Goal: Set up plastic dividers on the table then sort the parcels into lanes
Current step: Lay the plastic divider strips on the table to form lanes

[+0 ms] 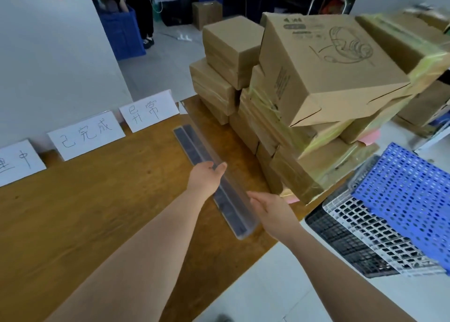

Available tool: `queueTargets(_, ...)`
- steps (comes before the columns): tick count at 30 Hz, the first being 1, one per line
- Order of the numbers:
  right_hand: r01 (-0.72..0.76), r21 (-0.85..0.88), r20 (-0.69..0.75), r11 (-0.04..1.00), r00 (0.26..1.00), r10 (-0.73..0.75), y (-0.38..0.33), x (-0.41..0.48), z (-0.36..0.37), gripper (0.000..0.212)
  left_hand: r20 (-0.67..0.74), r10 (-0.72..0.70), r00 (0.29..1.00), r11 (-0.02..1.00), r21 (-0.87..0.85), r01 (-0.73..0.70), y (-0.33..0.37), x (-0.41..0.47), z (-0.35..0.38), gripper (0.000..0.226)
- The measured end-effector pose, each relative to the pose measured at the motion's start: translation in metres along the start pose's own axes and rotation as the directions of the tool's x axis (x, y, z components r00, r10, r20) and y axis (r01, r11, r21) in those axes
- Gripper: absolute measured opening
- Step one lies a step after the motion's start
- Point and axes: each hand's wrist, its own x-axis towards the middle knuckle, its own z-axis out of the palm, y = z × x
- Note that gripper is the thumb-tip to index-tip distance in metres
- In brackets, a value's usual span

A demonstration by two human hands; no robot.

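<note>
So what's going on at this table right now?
A person is setting a long clear plastic divider on the wooden table. The left hand grips it about midway, and the right hand rests against it nearer its close end. Beside it, the stack of cardboard parcels is still unsorted. Handwritten paper labels lean against the wall at the back.

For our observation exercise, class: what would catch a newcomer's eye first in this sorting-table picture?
The stack of cardboard parcels at far right dominates. At centre, the left hand grips a long clear plastic divider, the right hand touching its near part. Handwritten signs stand at left.
</note>
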Motion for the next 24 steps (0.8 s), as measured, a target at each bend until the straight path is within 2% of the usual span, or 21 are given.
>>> queueTargets(3, 0.019, 0.08, -0.009, 0.997, 1.0, -0.018, 0.001, 0.001, -0.004, 0.028, 0.01, -0.03, 0.999, 0.998, -0.062, 0.031, 0.002, 0.011, 0.006, 0.065)
queueTargets(5, 0.014, 0.111, -0.016, 0.994, 1.0, -0.012, 0.003, 0.003, -0.005, 0.027, 0.023, -0.068, 0.997, 0.982, -0.173, 0.071, -0.001, 0.017, 0.007, 0.065)
queueTargets(10, 0.0, 0.191, -0.034, 0.982, 0.999, 0.007, 0.006, 0.005, -0.001, 0.027, 0.154, -0.165, 0.974, 0.872, -0.438, 0.217, -0.009, 0.019, 0.002, 0.055)
queueTargets(20, -0.011, 0.258, -0.038, 0.966, 0.999, 0.021, 0.007, 0.008, 0.004, 0.033, 0.288, -0.205, 0.935, 0.735, -0.586, 0.342, -0.018, 0.01, -0.011, 0.037)
queueTargets(24, 0.002, 0.259, -0.062, 0.966, 0.998, 0.015, 0.009, 0.008, 0.007, 0.032, 0.237, -0.209, 0.949, 0.747, -0.587, 0.312, -0.015, 0.011, -0.014, 0.033)
